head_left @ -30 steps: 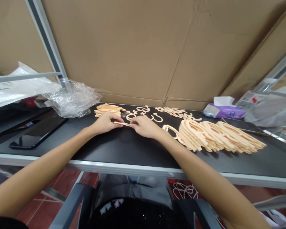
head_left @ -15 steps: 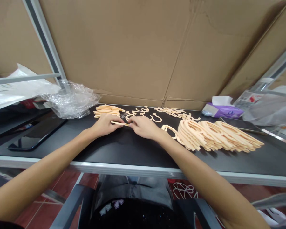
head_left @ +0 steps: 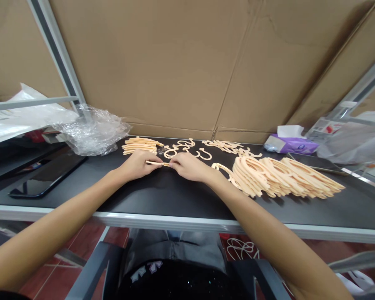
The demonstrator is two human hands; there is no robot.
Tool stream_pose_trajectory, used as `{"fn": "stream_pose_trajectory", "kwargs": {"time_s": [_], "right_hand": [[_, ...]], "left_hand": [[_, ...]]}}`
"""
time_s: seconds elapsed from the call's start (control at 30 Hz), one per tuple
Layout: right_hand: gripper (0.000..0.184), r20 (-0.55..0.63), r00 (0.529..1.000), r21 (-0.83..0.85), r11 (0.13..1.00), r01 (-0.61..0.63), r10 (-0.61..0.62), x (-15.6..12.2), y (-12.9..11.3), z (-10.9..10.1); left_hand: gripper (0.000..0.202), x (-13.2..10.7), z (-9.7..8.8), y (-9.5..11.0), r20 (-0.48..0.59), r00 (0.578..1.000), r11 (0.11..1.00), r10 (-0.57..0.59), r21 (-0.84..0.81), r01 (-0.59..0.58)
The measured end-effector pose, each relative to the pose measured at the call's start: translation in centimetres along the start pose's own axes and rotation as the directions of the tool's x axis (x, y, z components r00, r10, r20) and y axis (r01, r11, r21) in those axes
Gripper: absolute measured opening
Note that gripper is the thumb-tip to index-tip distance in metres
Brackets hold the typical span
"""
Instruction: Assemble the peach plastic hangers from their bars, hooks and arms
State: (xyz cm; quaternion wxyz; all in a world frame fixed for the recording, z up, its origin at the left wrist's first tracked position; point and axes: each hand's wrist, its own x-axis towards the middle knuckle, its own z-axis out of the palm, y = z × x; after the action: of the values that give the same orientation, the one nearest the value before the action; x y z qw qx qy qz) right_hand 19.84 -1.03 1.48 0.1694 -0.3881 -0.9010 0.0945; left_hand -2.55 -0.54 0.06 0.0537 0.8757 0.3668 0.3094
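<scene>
My left hand is closed in a pinch on a thin cream plastic hanger piece, which pokes out between thumb and fingers. Its narrow end lies at the fingertips of my right hand, also closed in a pinch; whether a separate hook is in those fingers is hidden. Just behind the hands lie several loose cream hooks. A neat stack of cream hangers sits behind my left hand. To the right of my right hand, many hanger bodies lie fanned out in overlapping rows.
More hooks are heaped at the back of the black table. Crumpled clear plastic and a dark phone-like slab are on the left. A purple tissue pack stands back right, against a cardboard wall.
Both hands stay nearly in place, fingertips still meeting at the thin piece. It sits slightly flatter now. The surroundings are unchanged apart from a tiny camera shift.
</scene>
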Motion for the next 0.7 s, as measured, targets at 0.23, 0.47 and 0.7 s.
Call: {"fn": "stream_pose_trajectory", "kwargs": {"time_s": [0.23,0.47,0.7], "right_hand": [[0.025,0.001,0.999,-0.046,0.998,-0.032,0.032,-0.11,0.26,-0.15],[0.027,0.009,0.997,-0.124,0.990,-0.070,0.072,-0.52,-0.10,-0.48],[0.032,0.013,0.999,-0.177,0.983,-0.046,0.049,-0.45,-0.32,-0.31]], "left_hand": [[0.026,-0.11,0.33,-0.78,-0.056,0.984,0.984,0.167,0.078,-0.162],[0.023,-0.15,0.37,-0.81,-0.067,0.980,0.976,0.186,0.124,-0.177],[0.022,-0.25,0.53,-0.83,-0.093,0.978,0.977,0.185,0.123,-0.173]]}}
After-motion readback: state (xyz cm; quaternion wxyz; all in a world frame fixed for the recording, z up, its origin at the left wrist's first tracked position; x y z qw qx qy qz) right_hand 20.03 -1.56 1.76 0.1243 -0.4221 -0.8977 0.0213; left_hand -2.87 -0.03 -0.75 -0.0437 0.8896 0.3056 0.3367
